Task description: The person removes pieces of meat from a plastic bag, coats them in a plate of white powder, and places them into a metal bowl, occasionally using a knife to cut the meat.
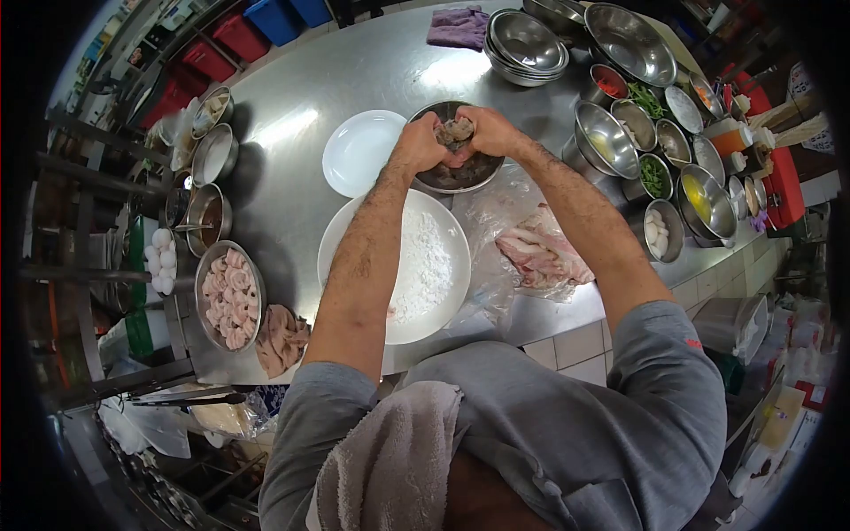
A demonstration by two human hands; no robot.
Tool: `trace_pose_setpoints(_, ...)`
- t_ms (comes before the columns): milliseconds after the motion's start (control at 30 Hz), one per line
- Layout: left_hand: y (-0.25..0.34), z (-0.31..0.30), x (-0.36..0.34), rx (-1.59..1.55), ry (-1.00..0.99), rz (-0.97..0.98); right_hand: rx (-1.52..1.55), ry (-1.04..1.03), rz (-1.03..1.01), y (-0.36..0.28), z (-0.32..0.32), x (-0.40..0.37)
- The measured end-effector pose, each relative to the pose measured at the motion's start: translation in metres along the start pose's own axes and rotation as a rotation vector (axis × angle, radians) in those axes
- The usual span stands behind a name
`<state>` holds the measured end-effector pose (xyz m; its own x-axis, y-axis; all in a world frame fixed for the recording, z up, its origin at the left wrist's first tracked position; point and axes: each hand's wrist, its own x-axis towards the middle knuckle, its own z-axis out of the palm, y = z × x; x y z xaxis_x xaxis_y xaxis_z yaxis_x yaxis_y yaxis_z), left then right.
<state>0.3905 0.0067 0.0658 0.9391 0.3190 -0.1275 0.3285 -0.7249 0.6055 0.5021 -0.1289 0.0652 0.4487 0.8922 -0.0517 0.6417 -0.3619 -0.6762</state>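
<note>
Both hands are over a dark metal bowl (467, 182), pinching a lumpy greyish lump of raw food (455, 133) between them. My left hand (420, 145) grips its left side, and my right hand (492, 133) has closed on its right side. The lump's exact kind cannot be made out; fingertips hide part of it. Left of the bowl lies a bare white plate (356, 157). Nearer my body, a large white dish (452, 305) holds white powder (423, 263), partly behind my left forearm. Raw pinkish meat (542, 252) rests on clear plastic (482, 212) to the right.
A metal bowl of pale pink raw pieces (232, 296) stands at the left edge beside a brownish cloth (282, 340). Stacked metal bowls (528, 53) and a purple cloth (456, 27) are at the back. Containers of chopped greens (653, 177) and other ingredients crowd the right.
</note>
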Motion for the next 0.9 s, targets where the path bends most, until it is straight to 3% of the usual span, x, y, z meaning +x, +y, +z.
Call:
trace_pose_setpoints(133, -0.003, 0.001, 0.006, -0.046, -0.005, -0.047, 0.024, 0.015, -0.114, 0.009, 0.001, 0.005)
trace_pose_setpoints(200, -0.006, 0.003, 0.005, -0.066, 0.02, -0.06, 0.012, 0.181, -0.242, 0.006, 0.005, 0.003)
trace_pose_setpoints(367, -0.004, 0.004, 0.006, -0.096, 0.028, -0.138, -0.058, 0.235, -0.26, -0.008, 0.001, -0.003)
trace_pose_setpoints(433, -0.007, 0.009, 0.008, -0.135, 0.116, 0.002, -0.163, 0.305, -0.29, -0.012, -0.002, -0.004)
trace_pose_setpoints(467, -0.009, 0.012, 0.008, -0.137, 0.116, 0.005, -0.018, 0.254, -0.151, -0.014, -0.005, -0.004)
trace_pose_setpoints(500, -0.009, 0.015, 0.003, -0.151, 0.262, 0.106, 0.128, 0.202, -0.012, -0.015, -0.006, -0.004)
trace_pose_setpoints(533, -0.01, 0.016, 0.001, -0.164, 0.405, 0.207, 0.129, 0.203, -0.011, -0.007, -0.004, -0.002)
trace_pose_setpoints(567, -0.011, 0.015, -0.001, -0.163, 0.402, 0.206, 0.235, 0.159, -0.05, 0.005, -0.002, 0.0)
trace_pose_setpoints(633, -0.009, 0.006, -0.007, -0.098, 0.521, 0.516, 0.34, 0.113, -0.091, 0.009, -0.003, -0.003)
trace_pose_setpoints(667, -0.006, 0.005, -0.01, -0.097, 0.522, 0.513, 0.299, 0.068, -0.054, 0.011, -0.005, -0.004)
trace_pose_setpoints(733, 0.001, 0.001, -0.021, -0.504, 0.099, 0.314, 0.255, 0.015, -0.025, -0.001, -0.008, -0.007)
trace_pose_setpoints(900, 0.007, 0.006, -0.024, -0.375, 0.105, 0.273, 0.115, 0.066, -0.043, -0.01, -0.007, -0.013)
